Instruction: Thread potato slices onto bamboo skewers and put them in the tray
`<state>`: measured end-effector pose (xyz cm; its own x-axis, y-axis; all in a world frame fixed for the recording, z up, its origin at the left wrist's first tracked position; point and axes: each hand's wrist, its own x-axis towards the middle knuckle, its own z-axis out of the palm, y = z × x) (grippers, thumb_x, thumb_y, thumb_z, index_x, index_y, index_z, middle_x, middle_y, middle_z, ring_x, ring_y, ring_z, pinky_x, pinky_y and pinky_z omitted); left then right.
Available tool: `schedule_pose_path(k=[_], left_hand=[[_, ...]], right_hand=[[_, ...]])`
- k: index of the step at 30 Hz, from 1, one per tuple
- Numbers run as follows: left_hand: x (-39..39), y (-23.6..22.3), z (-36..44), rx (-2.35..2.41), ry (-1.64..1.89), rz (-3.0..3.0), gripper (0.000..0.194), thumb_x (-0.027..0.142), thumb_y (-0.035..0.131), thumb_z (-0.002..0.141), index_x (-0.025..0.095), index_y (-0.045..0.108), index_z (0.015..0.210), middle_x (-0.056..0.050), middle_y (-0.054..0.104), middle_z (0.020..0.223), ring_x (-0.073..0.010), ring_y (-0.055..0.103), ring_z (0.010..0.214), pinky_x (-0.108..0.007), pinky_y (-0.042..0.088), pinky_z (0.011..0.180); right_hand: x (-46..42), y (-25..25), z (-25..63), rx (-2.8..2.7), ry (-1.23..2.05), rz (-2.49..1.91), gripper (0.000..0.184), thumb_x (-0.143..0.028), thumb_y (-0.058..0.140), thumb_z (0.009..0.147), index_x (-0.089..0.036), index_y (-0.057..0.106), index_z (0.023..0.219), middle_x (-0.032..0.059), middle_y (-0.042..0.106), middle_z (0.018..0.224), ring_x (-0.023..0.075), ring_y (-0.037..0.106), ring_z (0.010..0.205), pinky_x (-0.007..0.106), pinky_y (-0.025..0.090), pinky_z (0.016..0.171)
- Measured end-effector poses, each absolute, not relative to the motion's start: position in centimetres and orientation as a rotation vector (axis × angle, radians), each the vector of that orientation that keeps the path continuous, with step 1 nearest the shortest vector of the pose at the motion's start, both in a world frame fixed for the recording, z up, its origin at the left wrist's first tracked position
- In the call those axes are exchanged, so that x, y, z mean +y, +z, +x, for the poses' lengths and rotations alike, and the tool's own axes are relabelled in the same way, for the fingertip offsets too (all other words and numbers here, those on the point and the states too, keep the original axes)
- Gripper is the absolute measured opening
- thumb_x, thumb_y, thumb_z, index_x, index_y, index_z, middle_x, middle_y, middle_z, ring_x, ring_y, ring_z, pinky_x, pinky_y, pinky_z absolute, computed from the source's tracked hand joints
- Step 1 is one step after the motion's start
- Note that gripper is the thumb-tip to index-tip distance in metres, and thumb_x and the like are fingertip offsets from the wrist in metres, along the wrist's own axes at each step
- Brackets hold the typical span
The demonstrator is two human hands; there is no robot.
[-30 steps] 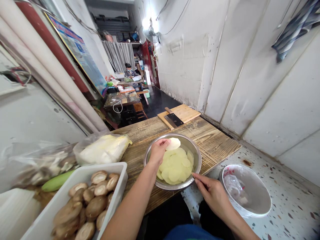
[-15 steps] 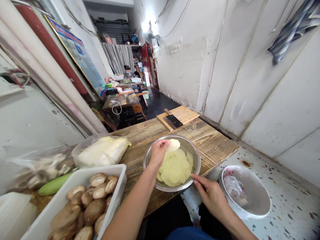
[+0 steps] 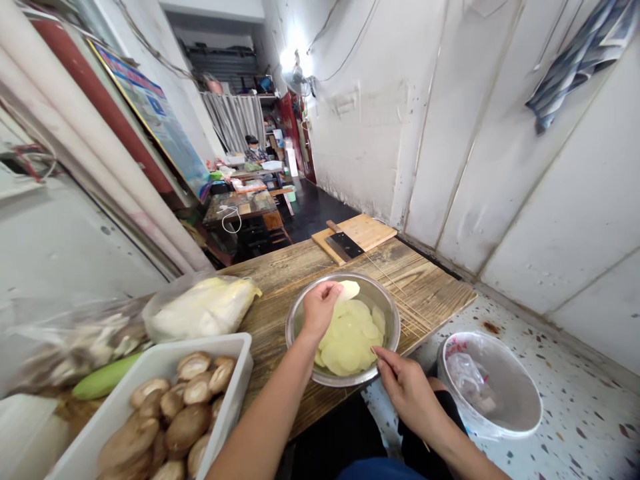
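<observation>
Pinched in my left hand (image 3: 321,308) is a thin, pale potato slice (image 3: 349,290), held over the far part of a steel bowl (image 3: 294,328). Many more potato slices (image 3: 347,340) lie in the bowl, overlapping one another. My right hand (image 3: 407,387) is at the bowl's near right rim, its fingers closed on a thin wooden skewer (image 3: 374,351). The skewer's tip points over the slices, and its other end shows below my wrist. Several loose skewers (image 3: 413,317) lie on the wooden table (image 3: 280,273) to the right of the bowl.
A cleaver (image 3: 346,245) rests on a cutting board (image 3: 373,230) behind the bowl. At left stand a white bin of mushrooms (image 3: 245,350) and a bagged cabbage (image 3: 205,303). A lined bucket (image 3: 520,393) is on the floor at right. A person (image 3: 255,151) sits far back.
My right hand has moved slightly up and left with the skewer, closer over the bowl's rim. My left hand keeps its hold on the slice, and the view has shifted a little.
</observation>
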<state>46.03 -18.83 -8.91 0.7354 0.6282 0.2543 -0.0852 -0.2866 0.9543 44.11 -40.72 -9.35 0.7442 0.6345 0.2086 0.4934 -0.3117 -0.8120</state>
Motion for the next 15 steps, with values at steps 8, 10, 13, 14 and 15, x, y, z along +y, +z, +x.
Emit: schedule_pose_path(k=[8,10,13,14,15], left_hand=[[-18.92,-9.00,46.15,0.399,0.714,1.740,0.027,0.042,0.059,0.075,0.017,0.066,0.083,-0.003,0.068,0.078,-0.0151,0.059,0.070,-0.024,0.044,0.066],[-18.95,-9.02,46.09,0.406,0.728,1.763,0.027,0.042,0.057,0.076,0.017,0.065,0.083,-0.003,0.068,0.079,-0.0152,0.059,0.071,-0.024,0.044,0.067],[-19.00,-8.98,45.88,0.468,0.769,1.831,0.028,0.043,0.053,0.080,0.018,0.063,0.084,-0.002,0.067,0.078,-0.0148,0.058,0.070,-0.024,0.043,0.066],[-19.02,-8.95,45.80,0.488,0.784,1.869,0.028,0.044,0.051,0.081,0.019,0.062,0.085,-0.001,0.067,0.077,-0.0146,0.058,0.068,-0.024,0.042,0.065],[-19.04,-8.90,45.72,0.499,0.797,1.910,0.028,0.044,0.049,0.082,0.019,0.061,0.085,-0.001,0.066,0.076,-0.0144,0.057,0.067,-0.024,0.041,0.064]], right_hand=[[-40.03,-9.57,44.16,-0.863,0.161,-1.959,0.039,-0.027,0.038,0.090,-0.008,0.066,0.110,0.0134,0.074,0.089,0.0230,0.070,0.076,0.031,0.054,0.070],[-39.93,-9.58,44.11,-0.866,0.152,-1.953,0.038,-0.026,0.038,0.090,-0.009,0.065,0.109,0.0128,0.074,0.089,0.0226,0.070,0.076,0.031,0.054,0.070],[-39.89,-9.58,44.02,-0.865,0.140,-1.947,0.037,-0.026,0.038,0.090,-0.010,0.065,0.109,0.0132,0.074,0.091,0.0228,0.070,0.078,0.031,0.054,0.071],[-39.89,-9.60,43.99,-0.865,0.137,-1.949,0.036,-0.025,0.038,0.090,-0.009,0.066,0.109,0.0133,0.073,0.092,0.0228,0.070,0.079,0.031,0.054,0.071],[-39.90,-9.63,43.98,-0.866,0.136,-1.951,0.036,-0.025,0.038,0.090,-0.010,0.065,0.109,0.0132,0.073,0.092,0.0227,0.070,0.079,0.031,0.054,0.071]])
